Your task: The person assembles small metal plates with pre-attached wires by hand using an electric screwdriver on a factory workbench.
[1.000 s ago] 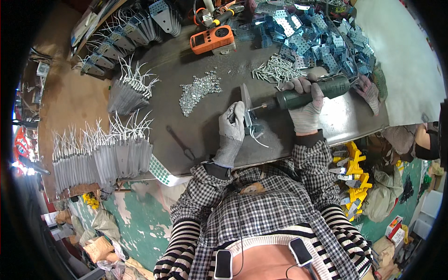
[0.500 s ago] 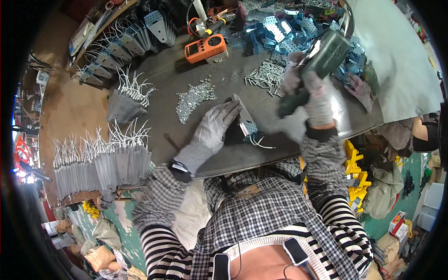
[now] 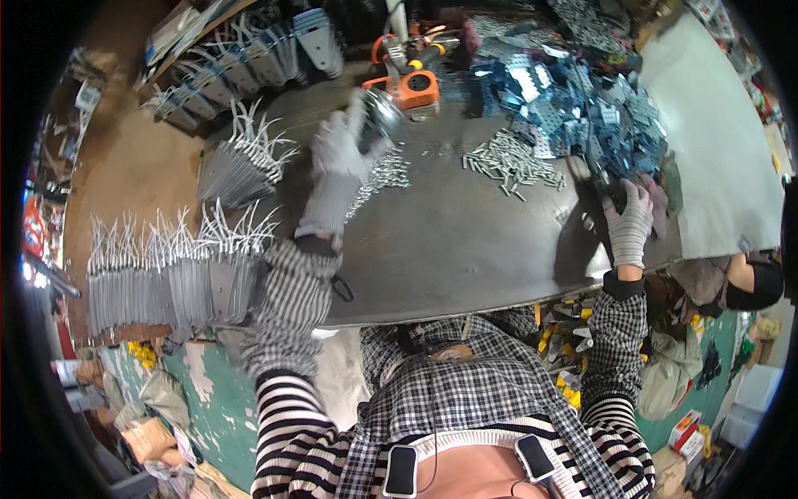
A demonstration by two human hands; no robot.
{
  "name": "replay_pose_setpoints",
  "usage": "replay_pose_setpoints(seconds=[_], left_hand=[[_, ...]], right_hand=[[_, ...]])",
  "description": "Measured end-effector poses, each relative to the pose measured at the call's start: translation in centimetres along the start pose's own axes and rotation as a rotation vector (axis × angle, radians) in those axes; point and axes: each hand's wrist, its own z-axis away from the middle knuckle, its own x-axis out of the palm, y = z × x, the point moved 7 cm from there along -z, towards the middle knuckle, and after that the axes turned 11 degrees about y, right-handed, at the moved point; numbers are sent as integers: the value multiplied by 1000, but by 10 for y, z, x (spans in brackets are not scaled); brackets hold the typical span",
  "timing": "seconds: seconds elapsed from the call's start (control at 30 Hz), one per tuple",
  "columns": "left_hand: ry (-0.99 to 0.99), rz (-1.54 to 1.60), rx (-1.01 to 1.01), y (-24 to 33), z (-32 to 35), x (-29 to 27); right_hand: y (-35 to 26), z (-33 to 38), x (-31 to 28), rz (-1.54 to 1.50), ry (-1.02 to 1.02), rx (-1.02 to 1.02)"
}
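Note:
My left hand [image 3: 339,156], in a grey glove, is stretched out over the far left of the grey metal table [image 3: 465,249]. It holds a small shiny metal part [image 3: 376,110], blurred by motion, just in front of an orange device [image 3: 413,85]. My right hand [image 3: 629,223], also gloved, lies at the table's right edge. Its fingers are closed on a dark power screwdriver [image 3: 600,181] that rests on the tabletop. A heap of small screws [image 3: 384,170] lies just right of my left hand. A heap of short metal pins [image 3: 511,160] lies mid-table.
Stacks of grey metal brackets with wire prongs stand at the left [image 3: 170,274] and by the table's far left corner [image 3: 241,162]. Bluish perforated plates [image 3: 582,100] are piled at the far right. A pale sheet [image 3: 715,125] covers the right side. Yellow parts [image 3: 565,341] sit below the table edge.
My left hand swung from mid-table up to the far left, carrying the metal part. My right hand came down from its raised position and laid the screwdriver on the table at the right.

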Motion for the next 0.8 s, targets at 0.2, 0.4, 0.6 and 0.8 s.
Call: replay_pose_setpoints(seconds=[0.2, 0.4, 0.6, 0.8], left_hand=[[-165, -325, -333, -89, -10, 52], [482, 153, -14, -64, -13, -85], [-281, -459, -595, -181, 11, -103], [313, 263, -409, -233, 35, -103]], right_hand=[[-184, -56, -1, -524, 63, -389], [-286, -100, 95, -266, 54, -722], [-282, -123, 119, -237, -150, -506], [-207, 13, 47, -791, -524, -415]])
